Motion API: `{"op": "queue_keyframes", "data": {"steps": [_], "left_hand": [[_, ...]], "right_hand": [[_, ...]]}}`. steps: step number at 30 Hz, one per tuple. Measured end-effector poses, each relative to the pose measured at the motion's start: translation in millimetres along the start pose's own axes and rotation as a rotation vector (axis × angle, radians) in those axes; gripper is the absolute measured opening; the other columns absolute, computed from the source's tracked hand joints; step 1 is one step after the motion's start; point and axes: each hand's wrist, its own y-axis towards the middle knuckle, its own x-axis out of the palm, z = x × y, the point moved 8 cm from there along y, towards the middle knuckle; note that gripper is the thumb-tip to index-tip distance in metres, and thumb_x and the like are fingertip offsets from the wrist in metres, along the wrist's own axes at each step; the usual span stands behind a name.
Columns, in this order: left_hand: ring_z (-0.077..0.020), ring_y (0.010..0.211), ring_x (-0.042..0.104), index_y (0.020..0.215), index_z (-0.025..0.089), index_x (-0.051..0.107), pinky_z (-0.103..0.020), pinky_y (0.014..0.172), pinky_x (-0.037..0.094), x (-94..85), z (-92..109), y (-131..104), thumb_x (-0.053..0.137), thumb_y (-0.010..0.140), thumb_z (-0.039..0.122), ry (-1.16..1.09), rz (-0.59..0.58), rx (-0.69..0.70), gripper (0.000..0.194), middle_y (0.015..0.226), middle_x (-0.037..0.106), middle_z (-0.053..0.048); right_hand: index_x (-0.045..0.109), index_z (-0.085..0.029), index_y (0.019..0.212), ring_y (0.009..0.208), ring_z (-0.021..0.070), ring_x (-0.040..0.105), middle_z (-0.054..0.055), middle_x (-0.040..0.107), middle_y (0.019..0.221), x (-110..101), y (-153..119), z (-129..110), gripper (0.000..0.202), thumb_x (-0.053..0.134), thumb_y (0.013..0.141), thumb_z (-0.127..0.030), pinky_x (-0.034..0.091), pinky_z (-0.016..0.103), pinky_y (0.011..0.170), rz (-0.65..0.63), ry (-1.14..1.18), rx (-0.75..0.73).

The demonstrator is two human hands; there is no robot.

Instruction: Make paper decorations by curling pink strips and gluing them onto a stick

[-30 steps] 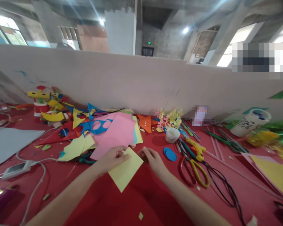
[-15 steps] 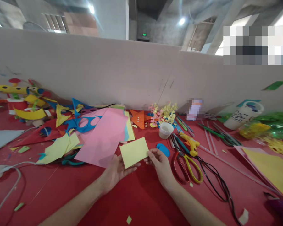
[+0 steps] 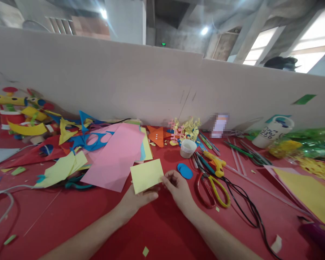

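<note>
A small pale yellow sheet of paper is held up above the red table. My right hand pinches its right edge between thumb and fingers. Behind and below the sheet is my left hand, its visible digits stretched out to the right. The paper hides part of that hand, and I cannot tell whether it touches the sheet. Just beyond my right hand lie blue discs, with a small white cup behind them. Scissors with red and yellow handles rest to the right.
Pink sheets and cut colored scraps cover the left side. A yellow glue gun and its black cable lie at right, near more yellow paper. A white partition bounds the table's back.
The sheet and both hands sit slightly farther left in view, along with the whole scene. My left hand has turned a little under the sheet. The blue discs now show as separate, overlapping pieces.
</note>
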Motion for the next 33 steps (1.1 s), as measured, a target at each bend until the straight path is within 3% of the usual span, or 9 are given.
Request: {"op": "queue_keyframes", "data": {"steps": [7, 12, 18, 24, 28, 33], "left_hand": [[-0.0219, 0.080, 0.066, 0.090, 0.012, 0.066, -0.034, 0.078, 0.053, -9.3, -9, 1, 0.070, 0.067, 0.034, -0.077, 0.154, -0.021, 0.032, 0.084, 0.072, -0.010], [-0.0218, 0.083, 0.066, 0.087, 0.011, 0.066, -0.033, 0.082, 0.052, -9.5, -8, 1, 0.069, 0.068, 0.034, -0.111, 0.150, -0.014, 0.030, 0.085, 0.072, -0.010], [-0.0227, 0.081, 0.067, 0.092, 0.013, 0.065, -0.034, 0.078, 0.054, -8.7, -3, -1, 0.074, 0.063, 0.030, -0.051, 0.174, 0.023, 0.035, 0.089, 0.072, -0.009], [-0.0226, 0.084, 0.067, 0.088, 0.014, 0.066, -0.033, 0.081, 0.052, -15.7, -8, 1, 0.070, 0.067, 0.033, -0.106, 0.177, -0.009, 0.029, 0.086, 0.073, -0.009], [-0.0231, 0.086, 0.067, 0.089, 0.015, 0.066, -0.033, 0.081, 0.053, -16.4, -8, 1, 0.071, 0.066, 0.032, -0.137, 0.175, -0.021, 0.030, 0.087, 0.073, -0.009], [-0.0226, 0.084, 0.067, 0.091, 0.013, 0.065, -0.032, 0.081, 0.053, -14.8, -7, 1, 0.070, 0.068, 0.031, -0.144, 0.158, -0.008, 0.029, 0.089, 0.072, -0.010]], "right_hand": [[0.054, -0.019, 0.078, 0.064, 0.0132, 0.053, 0.000, 0.057, 0.071, 3, -1, 2, 0.025, 0.063, 0.072, -0.041, 0.042, 0.026, 0.061, -0.058, 0.032, -0.001], [0.055, -0.018, 0.071, 0.057, 0.0123, 0.052, -0.001, 0.056, 0.063, 6, 0, 6, 0.026, 0.063, 0.070, -0.043, 0.041, 0.025, 0.057, -0.090, 0.016, 0.043], [0.052, -0.018, 0.067, 0.054, 0.0109, 0.046, -0.002, 0.052, 0.059, 8, -3, -2, 0.027, 0.058, 0.074, -0.044, 0.036, 0.023, 0.052, -0.094, -0.127, -0.043], [0.055, -0.019, 0.068, 0.054, 0.0136, 0.053, 0.001, 0.058, 0.059, 10, -3, -4, 0.038, 0.047, 0.080, -0.053, 0.043, 0.026, 0.054, -0.131, 0.041, 0.010], [0.061, -0.019, 0.079, 0.059, 0.0142, 0.055, 0.001, 0.062, 0.067, 9, -2, -4, 0.033, 0.058, 0.072, -0.050, 0.044, 0.026, 0.057, -0.148, 0.071, 0.012], [0.065, -0.018, 0.081, 0.057, 0.0113, 0.051, 0.001, 0.063, 0.071, 8, -3, -1, 0.028, 0.063, 0.070, -0.044, 0.040, 0.024, 0.055, -0.136, 0.014, 0.016]]}}
